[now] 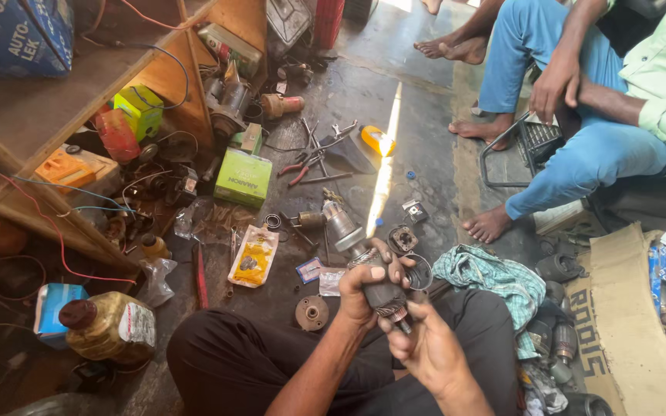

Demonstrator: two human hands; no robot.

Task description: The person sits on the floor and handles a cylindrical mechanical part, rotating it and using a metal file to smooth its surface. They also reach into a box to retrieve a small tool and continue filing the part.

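Plainly, we sit on the workshop floor holding a starter-motor armature above our lap. Our left hand wraps fully around its grooved iron core, the grip closed tight on the middle. Our right hand sits just below the armature, fingers curled at its lower shaft end; we cannot tell how firmly they pinch it.

We judge the armature heavy, rigid and probably greasy, so the core is the sound place to hold; the copper windings and commutator bars would mar easily.

Left of the armature lie a yellow pouch and a green box. Beyond the armature lie pliers. A checked cloth lies just right of it. Another seated person's blue trouser leg is well beyond.
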